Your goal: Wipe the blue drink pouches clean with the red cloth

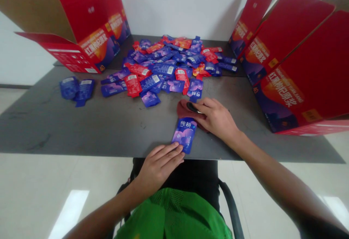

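Observation:
A blue and purple sachet (184,134) lies flat near the front edge of the dark grey table (81,122). The fingertips of my left hand (159,166) press on its near end. My right hand (216,117) rests just beyond its far end, closed on a dark red cloth (184,109) that touches the sachet's top edge. A big heap of blue and red sachets (171,64) covers the far middle of the table.
Two blue sachets (77,89) lie apart at the left. An opened red carton (92,32) stands at the back left, and more red cartons (289,61) lean along the right side. A white wall is behind. The table's front edge is at my lap.

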Demonstrator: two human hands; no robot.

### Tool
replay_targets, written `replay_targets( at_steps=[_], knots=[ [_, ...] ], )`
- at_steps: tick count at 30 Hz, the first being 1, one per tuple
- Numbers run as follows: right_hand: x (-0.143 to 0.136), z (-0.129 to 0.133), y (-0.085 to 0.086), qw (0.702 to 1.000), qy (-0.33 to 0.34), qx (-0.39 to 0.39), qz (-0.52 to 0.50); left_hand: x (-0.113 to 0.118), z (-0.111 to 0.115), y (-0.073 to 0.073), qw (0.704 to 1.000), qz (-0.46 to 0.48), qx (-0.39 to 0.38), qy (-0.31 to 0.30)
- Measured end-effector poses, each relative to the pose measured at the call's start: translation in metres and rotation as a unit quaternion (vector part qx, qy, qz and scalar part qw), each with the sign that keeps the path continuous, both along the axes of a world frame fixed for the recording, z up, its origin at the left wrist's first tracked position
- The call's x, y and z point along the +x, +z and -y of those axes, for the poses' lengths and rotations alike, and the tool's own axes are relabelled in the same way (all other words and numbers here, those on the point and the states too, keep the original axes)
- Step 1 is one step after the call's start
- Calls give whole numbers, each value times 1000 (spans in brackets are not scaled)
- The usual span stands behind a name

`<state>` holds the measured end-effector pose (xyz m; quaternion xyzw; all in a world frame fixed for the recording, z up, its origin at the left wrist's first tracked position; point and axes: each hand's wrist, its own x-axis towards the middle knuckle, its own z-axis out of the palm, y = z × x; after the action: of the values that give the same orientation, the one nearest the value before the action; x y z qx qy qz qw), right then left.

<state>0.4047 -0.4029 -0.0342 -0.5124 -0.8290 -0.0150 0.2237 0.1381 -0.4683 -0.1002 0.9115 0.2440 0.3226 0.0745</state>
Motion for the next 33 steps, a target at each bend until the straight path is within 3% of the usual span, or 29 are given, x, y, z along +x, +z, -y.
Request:
replay_targets(
  at_steps=[3, 5, 7, 10, 12, 14, 17, 20, 22, 24, 27, 30, 33],
  knots=[
    [-19, 28, 7, 998, 55, -15, -31, 0, 0, -1, 1000, 9, -1, 4],
    [-31, 44, 1, 991, 122, -51, -17, -1, 0, -2, 1000, 25, -4, 6],
    [-33, 44, -10, 987, 145, -71, -18, -1, 1, -3, 999, 28, -15, 5],
    [-16, 16, -19, 995, 77, -58, -14, -1, 1, -2, 1000, 10, -22, 0],
    [-5, -3, -13, 999, 25, -29, 8, 0, 1, -1, 1000, 10, -16, -2],
    [-4, -5, -1, 1000, 4, -8, 8, 0, 0, 0, 1000, 17, -15, -1],
    [-21, 21, 12, 999, 43, -16, -20, 0, 0, -1, 1000, 24, -16, 0],
    [-36, 42, 3, 990, 123, -71, -6, 0, -1, -1, 999, 37, -7, 5],
    [-32, 35, -9, 989, 121, -85, -1, 0, -2, 0, 999, 37, -8, 0],
    [-20, 14, -15, 995, 70, -71, 10, 1, -3, 1, 999, 30, -14, -10],
    [-7, -10, -5, 1000, 6, -21, 18, 1, -3, 2, 999, 33, -17, -11],
    [-18, 4, 10, 999, 23, 5, -45, 2, -4, 0, 999, 40, -16, -2],
    [-35, 33, 7, 991, 107, -52, -56, 2, -4, -2, 998, 57, -9, 6]
  ],
)
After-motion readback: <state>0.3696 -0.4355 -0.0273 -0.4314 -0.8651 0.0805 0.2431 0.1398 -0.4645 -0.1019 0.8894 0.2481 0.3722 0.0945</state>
